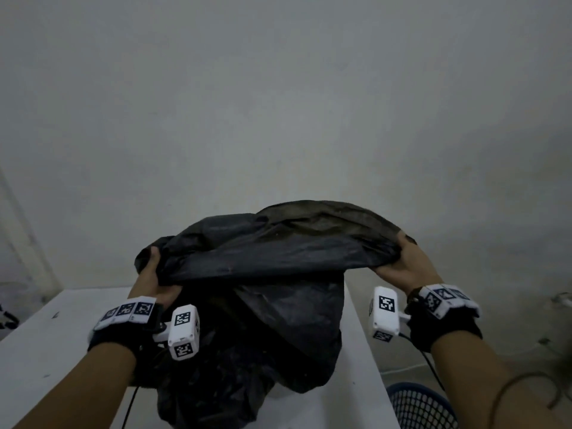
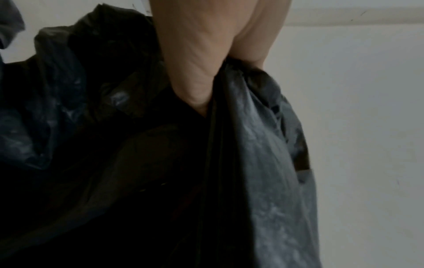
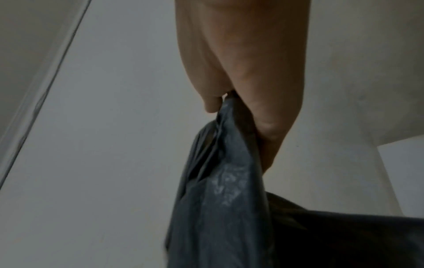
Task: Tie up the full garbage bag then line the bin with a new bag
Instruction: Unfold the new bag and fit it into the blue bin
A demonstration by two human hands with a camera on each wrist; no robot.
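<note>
Nearest, both forearms reached forward, each wrist strapped with a black band carrying white marker blocks. Low at the right, just off the table's right edge, sat the rim of a blue mesh bin (image 1: 422, 407), apart from the bag. A white table (image 1: 52, 342) ran away from the viewer, its left half bare, its right edge close beside the bag's flank. The black bag (image 1: 263, 351) stood on the table between the arms, bulging and crumpled, its body filling the middle of the top. Above it the bag's mouth was stretched wide and lifted. The left hand (image 1: 154, 274) clamped the left end of the rim, fingers curled round gathered plastic; the left wrist view showed film bunched inside that fist (image 2: 206, 63). The right hand (image 1: 402, 261) clamped the right end likewise, plastic pinched between thumb and fingers (image 3: 241, 108). The hands were well apart, the rim taut between them. Beyond, a plain pale wall (image 1: 278, 103) closed the scene, with open air above and to both sides of the raised rim.
</note>
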